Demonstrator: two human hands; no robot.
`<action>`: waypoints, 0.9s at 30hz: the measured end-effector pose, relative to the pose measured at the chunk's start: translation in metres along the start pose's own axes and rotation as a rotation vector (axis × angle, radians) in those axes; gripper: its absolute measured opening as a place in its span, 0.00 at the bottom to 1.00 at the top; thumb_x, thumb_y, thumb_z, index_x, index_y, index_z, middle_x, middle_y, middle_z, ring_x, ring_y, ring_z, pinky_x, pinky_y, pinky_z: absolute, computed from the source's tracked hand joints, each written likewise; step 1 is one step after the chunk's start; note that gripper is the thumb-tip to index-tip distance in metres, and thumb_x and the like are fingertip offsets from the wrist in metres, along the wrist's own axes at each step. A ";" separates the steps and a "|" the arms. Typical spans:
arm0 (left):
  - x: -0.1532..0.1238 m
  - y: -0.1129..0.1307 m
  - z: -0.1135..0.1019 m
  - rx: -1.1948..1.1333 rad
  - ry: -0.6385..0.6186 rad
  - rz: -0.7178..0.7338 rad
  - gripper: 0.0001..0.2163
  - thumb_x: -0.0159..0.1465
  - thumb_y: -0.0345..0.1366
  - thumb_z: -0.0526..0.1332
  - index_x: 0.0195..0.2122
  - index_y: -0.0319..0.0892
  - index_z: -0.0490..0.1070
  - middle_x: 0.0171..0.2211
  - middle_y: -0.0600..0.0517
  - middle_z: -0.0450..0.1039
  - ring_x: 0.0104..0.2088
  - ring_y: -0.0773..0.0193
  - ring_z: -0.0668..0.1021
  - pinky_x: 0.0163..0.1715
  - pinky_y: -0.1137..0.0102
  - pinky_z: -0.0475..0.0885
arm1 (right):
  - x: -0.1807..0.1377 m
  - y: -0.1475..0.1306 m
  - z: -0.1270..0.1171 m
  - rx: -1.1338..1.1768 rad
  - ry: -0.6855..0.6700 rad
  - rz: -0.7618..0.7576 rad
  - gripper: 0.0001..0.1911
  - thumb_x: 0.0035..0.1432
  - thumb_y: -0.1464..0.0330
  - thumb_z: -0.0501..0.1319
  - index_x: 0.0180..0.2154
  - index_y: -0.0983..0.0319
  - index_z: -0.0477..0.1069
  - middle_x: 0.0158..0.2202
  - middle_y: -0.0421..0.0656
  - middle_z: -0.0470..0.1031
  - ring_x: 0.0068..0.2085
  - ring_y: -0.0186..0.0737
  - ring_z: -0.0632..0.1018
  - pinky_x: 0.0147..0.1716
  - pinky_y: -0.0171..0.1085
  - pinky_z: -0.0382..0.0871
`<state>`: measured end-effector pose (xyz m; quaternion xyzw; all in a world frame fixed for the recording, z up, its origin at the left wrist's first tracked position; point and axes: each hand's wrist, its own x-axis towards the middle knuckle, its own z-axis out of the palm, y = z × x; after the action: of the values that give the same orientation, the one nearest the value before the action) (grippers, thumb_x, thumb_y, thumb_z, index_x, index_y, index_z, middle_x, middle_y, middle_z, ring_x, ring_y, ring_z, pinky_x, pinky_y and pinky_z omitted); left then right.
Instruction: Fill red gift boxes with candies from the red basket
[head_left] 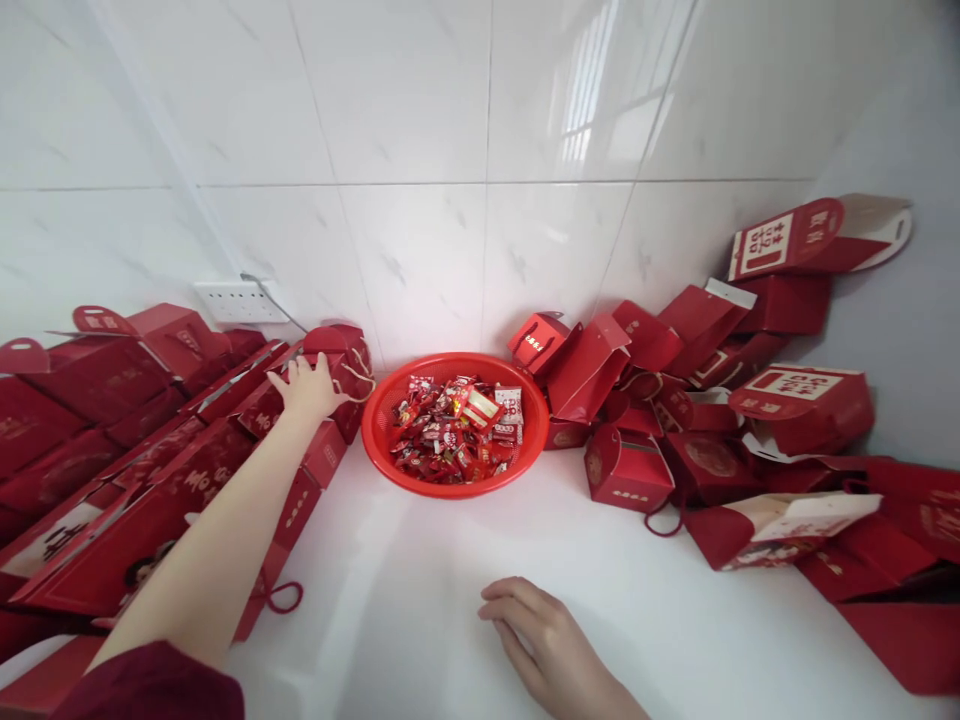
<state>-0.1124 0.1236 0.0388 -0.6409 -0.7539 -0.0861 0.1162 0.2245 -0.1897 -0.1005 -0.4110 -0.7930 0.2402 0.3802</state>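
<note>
My left hand (309,388) reaches out to the far end of the left-hand stack, its fingers spread over a red candy box (341,345) with a cord handle. Whether the fingertips touch the box I cannot tell; nothing shows in their grasp. Low in the middle of the view, my right hand (547,640) is over the white tabletop (420,580), fingers loosely extended and holding nothing. Between the two stacks of boxes sits a round red plastic basket (382,460), filled with small wrapped candies (457,425).
Red paper boxes (124,365) crowd the left side, some lying on larger red bags (142,540). More red boxes (630,465) are heaped on the right. A tiled wall (420,250) stands behind, with a white power strip (240,302) and its grey cable.
</note>
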 end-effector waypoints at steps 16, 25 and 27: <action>-0.035 0.003 -0.009 0.059 0.280 0.414 0.26 0.72 0.32 0.45 0.69 0.29 0.44 0.72 0.36 0.38 0.72 0.46 0.44 0.65 0.39 0.32 | -0.024 -0.002 -0.080 -0.222 0.093 0.042 0.12 0.69 0.73 0.53 0.48 0.58 0.72 0.48 0.47 0.77 0.48 0.45 0.79 0.47 0.44 0.75; -0.071 -0.002 0.033 0.139 0.056 0.647 0.21 0.67 0.30 0.51 0.58 0.18 0.64 0.66 0.29 0.57 0.67 0.43 0.60 0.66 0.43 0.38 | -0.089 0.023 -0.184 -0.497 0.580 0.356 0.11 0.69 0.64 0.55 0.48 0.58 0.73 0.47 0.47 0.77 0.44 0.47 0.79 0.46 0.46 0.74; -0.070 0.001 0.035 0.144 0.055 0.646 0.21 0.66 0.29 0.52 0.56 0.18 0.65 0.65 0.29 0.59 0.67 0.42 0.61 0.65 0.41 0.37 | -0.091 0.027 -0.202 -0.539 0.679 0.421 0.12 0.67 0.63 0.56 0.47 0.58 0.74 0.46 0.47 0.78 0.40 0.46 0.80 0.43 0.45 0.75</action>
<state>-0.1031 0.0670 -0.0152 -0.8343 -0.5126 -0.0085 0.2028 0.4326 -0.2373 -0.0359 -0.7017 -0.5575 -0.0499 0.4408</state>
